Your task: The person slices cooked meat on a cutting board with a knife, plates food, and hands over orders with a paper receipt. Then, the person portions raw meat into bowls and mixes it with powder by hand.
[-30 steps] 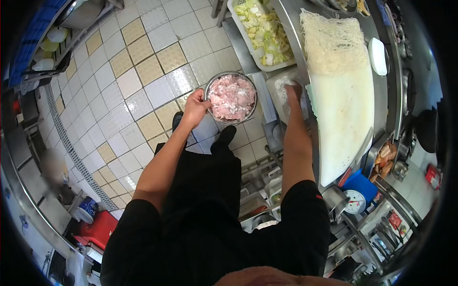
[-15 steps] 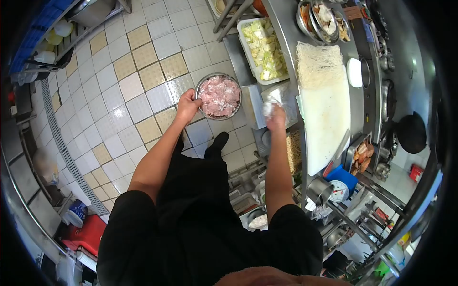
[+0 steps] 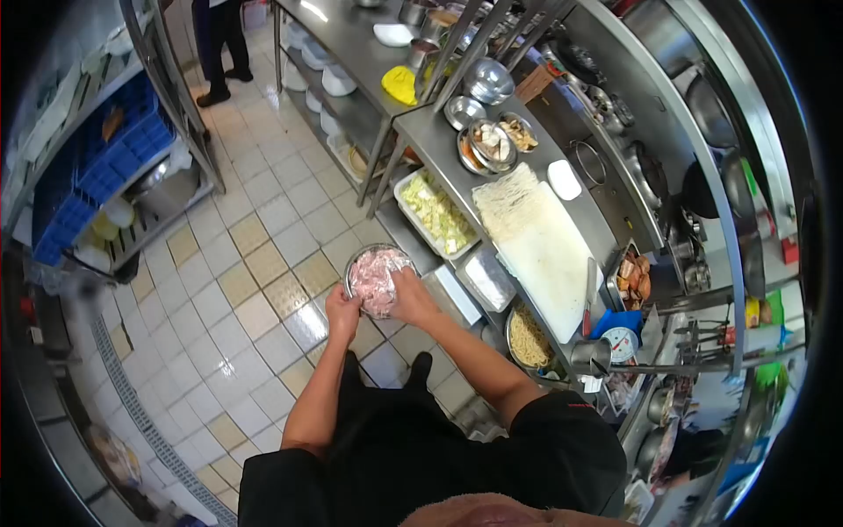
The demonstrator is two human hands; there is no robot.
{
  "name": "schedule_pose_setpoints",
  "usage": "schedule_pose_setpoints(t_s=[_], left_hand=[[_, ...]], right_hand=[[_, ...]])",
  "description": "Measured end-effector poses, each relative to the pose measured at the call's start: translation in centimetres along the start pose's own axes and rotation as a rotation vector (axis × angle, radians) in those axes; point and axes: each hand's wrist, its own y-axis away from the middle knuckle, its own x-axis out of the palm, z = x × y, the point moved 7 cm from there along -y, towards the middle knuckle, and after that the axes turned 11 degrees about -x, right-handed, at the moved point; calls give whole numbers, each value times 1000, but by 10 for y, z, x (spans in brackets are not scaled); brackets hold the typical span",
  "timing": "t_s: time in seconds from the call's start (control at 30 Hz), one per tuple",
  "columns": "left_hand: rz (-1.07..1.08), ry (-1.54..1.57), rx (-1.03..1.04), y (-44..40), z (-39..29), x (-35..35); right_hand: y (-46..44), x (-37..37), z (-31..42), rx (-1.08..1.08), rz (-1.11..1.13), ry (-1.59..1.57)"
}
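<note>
A round metal bowl [image 3: 348, 269] of pale pink raw meat [image 3: 375, 270] is held out in front of me above the tiled floor. My left hand [image 3: 343, 310] is closed on the near left part of its rim. Over the right side of the bowl, my right hand [image 3: 411, 297] reaches in with its fingers at the meat. The fingertips are partly hidden, so their grip is unclear. A pale rectangular container [image 3: 488, 277] stands to the right of the bowl, beside the counter. Beyond it is a white tub of chopped cabbage [image 3: 436, 212].
On the steel counter [image 3: 430, 132] lie a white cutting board [image 3: 549, 272], thin noodles [image 3: 507, 204], a knife [image 3: 590, 294] and several metal bowls. Thick noodles [image 3: 529, 337] sit below its edge. Blue crates [image 3: 123, 132] fill a left shelf. A person's legs [image 3: 226, 48] show far off.
My right hand has come left from the pale container beside the counter to the meat in the bowl. My left hand still holds the rim. The view has turned, showing more of the room.
</note>
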Motion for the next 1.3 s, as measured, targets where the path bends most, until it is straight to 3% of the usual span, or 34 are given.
schedule_pose_setpoints(t_s=[0.03, 0.13, 0.23, 0.33, 0.53, 0.63, 0.73, 0.87, 1.1, 1.2, 1.3], left_hand=[[19, 29, 0, 6, -11, 0], [37, 45, 38, 4, -26, -8], [36, 10, 72, -8, -33, -16], [45, 31, 77, -8, -60, -12], [63, 47, 78, -24, -115, -7], [51, 84, 65, -30, -138, -1], [40, 136, 79, -46, -149, 3], [-15, 83, 93, -87, -158, -5], [6, 157, -22, -153, -203, -1], [49, 122, 67, -195, -227, -4], [65, 210, -10, -201, -275, 2]], right_hand=[[-4, -5, 13, 96, 78, -9], [-20, -10, 22, 30, -158, -20], [-41, -18, 17, -13, -244, -90], [-62, -53, 25, -97, -199, -130], [-106, -90, 21, 207, -2, -520], [-144, -68, 21, 28, -106, -283], [-166, -83, 65, 208, -61, -25], [-218, -68, 48, 47, -125, 85], [-321, -91, 10, 3, -49, 58], [-359, -129, 12, -62, -111, -119], [-401, -145, 2, 33, 3, -168]])
